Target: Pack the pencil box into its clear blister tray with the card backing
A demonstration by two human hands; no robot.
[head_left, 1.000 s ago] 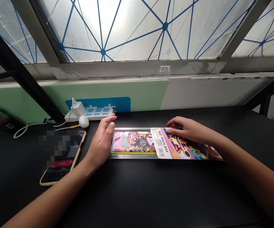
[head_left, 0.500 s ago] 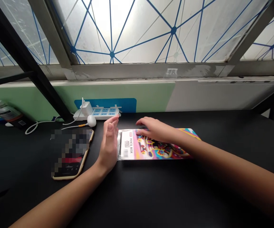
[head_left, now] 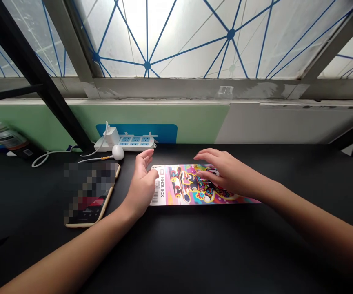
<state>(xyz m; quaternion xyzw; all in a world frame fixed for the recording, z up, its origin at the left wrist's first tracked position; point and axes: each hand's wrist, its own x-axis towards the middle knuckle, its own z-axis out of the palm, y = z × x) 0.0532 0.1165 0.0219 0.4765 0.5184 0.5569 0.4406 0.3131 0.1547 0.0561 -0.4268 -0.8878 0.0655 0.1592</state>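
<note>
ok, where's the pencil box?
Head view, centre: pencil box on the black table, left hand at its labelled end, right hand over its right half.

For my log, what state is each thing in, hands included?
Pencil box package: flat, printed side up
Left hand: open, at the package's left end
Right hand: open, over the package
Phone: flat, screen lit
Power strip: white adapter plugged in
Bottle: capped

Head cam looks fwd/down over desk (head_left: 176,249) twd window (head_left: 182,28).

A black counter (head_left: 176,253) carries a pencil box (head_left: 180,185). A phone (head_left: 92,213), power strip (head_left: 136,142) and bottle (head_left: 12,139) sit there too.
</note>
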